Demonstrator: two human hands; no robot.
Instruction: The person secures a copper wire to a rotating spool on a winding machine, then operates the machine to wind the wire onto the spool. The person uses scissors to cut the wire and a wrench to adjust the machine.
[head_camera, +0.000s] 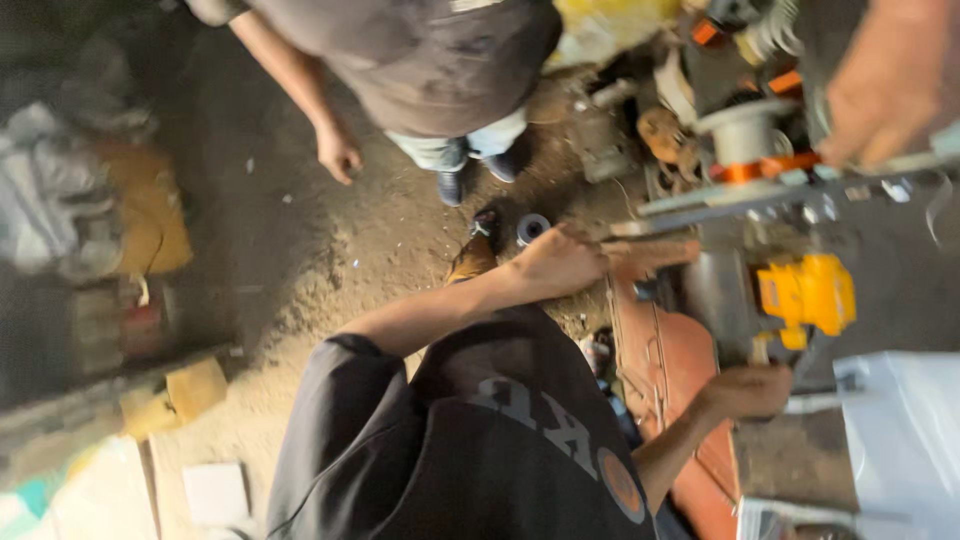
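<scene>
My right hand (885, 95) is large and blurred at the top right, with its fingers curled over a grey metal rail (740, 195) of a machine. My left hand is out of view. Under the rail sit a yellow part (808, 295) and a pale spool with orange rings (745, 135). A co-worker in a black shirt (480, 440) bends over below me. One of this person's hands (560, 262) presses on a wooden piece (650, 255). The other hand (745, 390) reaches under the machine beside a rust-coloured panel (680, 370).
A second person (420, 60) stands at the top, one hand (338, 152) hanging down, shoes on the sandy floor (290, 290). Cardboard scraps (180, 395) and bundles lie at the left. A white box (900, 430) is at the lower right. Metal clutter fills the top right.
</scene>
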